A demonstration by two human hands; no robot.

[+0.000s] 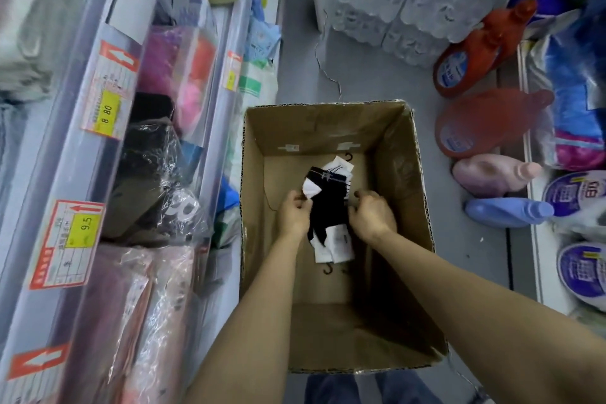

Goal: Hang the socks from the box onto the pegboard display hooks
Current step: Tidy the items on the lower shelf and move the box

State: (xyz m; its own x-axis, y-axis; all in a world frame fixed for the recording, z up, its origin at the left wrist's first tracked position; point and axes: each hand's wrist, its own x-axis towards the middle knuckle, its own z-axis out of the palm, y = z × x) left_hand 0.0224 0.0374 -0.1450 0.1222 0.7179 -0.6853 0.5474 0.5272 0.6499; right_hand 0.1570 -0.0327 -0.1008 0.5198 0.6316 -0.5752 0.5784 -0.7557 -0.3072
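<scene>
Down in the cardboard box (331,128) on the floor lay the black-and-white socks (329,207); the person's left hand (294,215) pinched their white edge with curled fingers, while the right hand (372,215) gripped the opposite side, fingers curled around the fabric.

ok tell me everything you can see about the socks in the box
The socks are a small bundle of black and white pairs, soft knit by the look, with white card labels and small black plastic hanger hooks poking out at both ends. They lie in a loose overlapping pile on the floor of the open cardboard box, roughly in its middle. The left hand pinches a white part at the bundle's left edge; the right hand curls over its right edge. How many pairs there are cannot be told.
</scene>
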